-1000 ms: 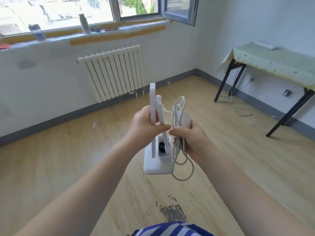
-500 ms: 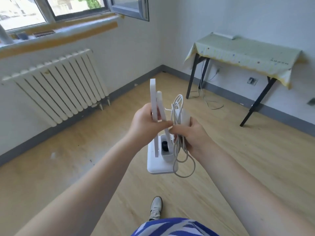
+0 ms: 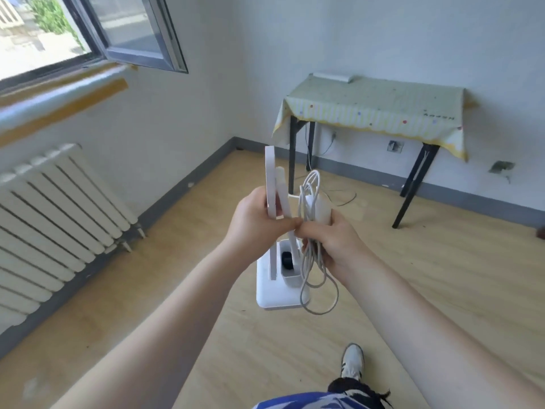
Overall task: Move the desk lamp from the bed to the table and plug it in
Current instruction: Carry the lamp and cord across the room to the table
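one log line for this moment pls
phase: carrying to table | left hand: grips folded desk lamp | right hand: grips coiled cord and adapter | table: ahead, not reached | plugged in: no

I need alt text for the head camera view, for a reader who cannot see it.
A person carries a white desk lamp in the left hand and its bundled cord in the right hand, above a wooden floor. Ahead stands a table with a yellow cloth; a radiator is at left.
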